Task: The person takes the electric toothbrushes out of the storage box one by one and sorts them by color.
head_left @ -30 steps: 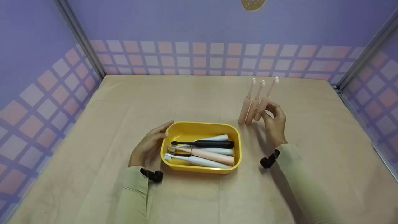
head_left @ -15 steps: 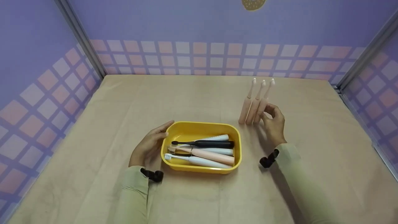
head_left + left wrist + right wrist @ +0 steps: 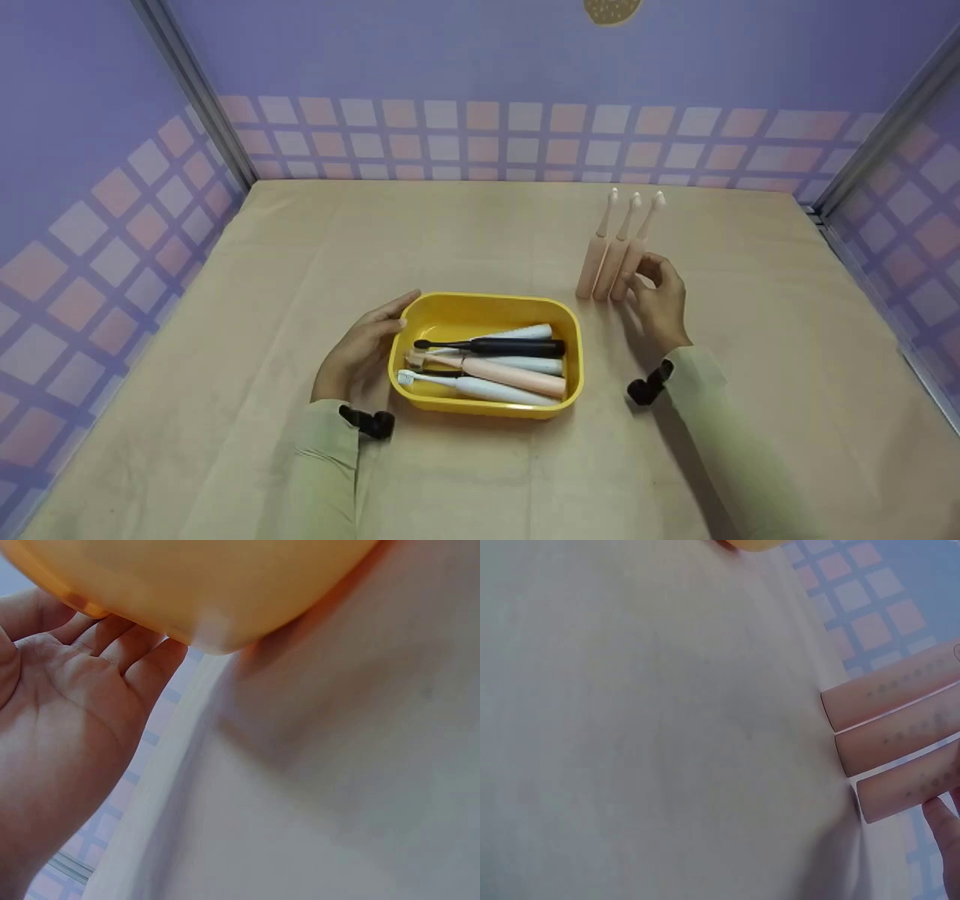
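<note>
In the head view, several electric toothbrushes lie in a yellow box (image 3: 480, 301): a black toothbrush (image 3: 517, 347), a pink toothbrush (image 3: 510, 375) and white ones (image 3: 502, 391), partly covering each other. My left hand (image 3: 360, 345) rests against the box's left end, thumb at the rim, fingers along the outer wall. Right of the box stand a left pink toothbrush (image 3: 592, 266), a middle pink toothbrush (image 3: 612, 268) and a right pink toothbrush (image 3: 636, 251), upright in a row. My right hand (image 3: 661, 296) pinches the right one's handle; its fingertips (image 3: 934, 806) show in the right wrist view.
A beige cloth (image 3: 420, 240) covers the table. Purple walls (image 3: 510, 60) with a checked band enclose the back and sides. Black wrist cameras (image 3: 649, 384) sit on both sleeves.
The right pink toothbrush has moved slightly left and down with my right hand, from a gap beside the middle one to close against the row. My left hand and the box stay put.
</note>
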The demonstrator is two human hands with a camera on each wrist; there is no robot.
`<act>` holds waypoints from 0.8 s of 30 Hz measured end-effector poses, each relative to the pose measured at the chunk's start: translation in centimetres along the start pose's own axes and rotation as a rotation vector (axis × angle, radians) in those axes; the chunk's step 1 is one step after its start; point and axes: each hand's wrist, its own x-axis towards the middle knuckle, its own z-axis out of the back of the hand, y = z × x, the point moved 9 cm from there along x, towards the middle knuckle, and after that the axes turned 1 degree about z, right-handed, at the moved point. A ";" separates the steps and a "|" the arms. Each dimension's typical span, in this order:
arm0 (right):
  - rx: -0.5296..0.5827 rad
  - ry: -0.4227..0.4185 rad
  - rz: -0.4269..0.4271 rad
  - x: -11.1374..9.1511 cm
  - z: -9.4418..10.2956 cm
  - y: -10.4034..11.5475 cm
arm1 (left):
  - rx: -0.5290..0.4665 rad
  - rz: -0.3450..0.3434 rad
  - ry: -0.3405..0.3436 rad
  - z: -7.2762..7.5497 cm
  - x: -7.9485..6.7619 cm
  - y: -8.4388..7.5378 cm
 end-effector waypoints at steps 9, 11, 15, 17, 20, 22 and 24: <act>0.014 0.022 -0.021 0.0 -0.1 -0.4 | -0.045 0.039 -0.033 0.0 -0.1 0.4; 0.014 0.026 -0.024 0.0 -0.1 -0.4 | -0.059 0.041 -0.033 0.0 -0.2 0.4; 0.015 0.032 -0.023 0.0 -0.2 -0.4 | -0.076 0.040 -0.026 -0.1 -0.2 0.3; 0.013 0.035 -0.027 0.0 -0.2 -0.4 | -0.077 0.044 -0.032 0.0 -0.1 0.4; 0.018 0.038 -0.026 -0.1 -0.1 -0.5 | -0.057 0.043 -0.038 0.1 -0.1 0.4; 0.023 0.036 -0.020 -0.1 -0.1 -0.5 | -0.051 0.033 -0.036 0.1 -0.1 0.4; 0.036 0.033 -0.009 -0.1 0.0 -0.5 | -0.049 0.023 -0.025 0.2 -0.1 0.4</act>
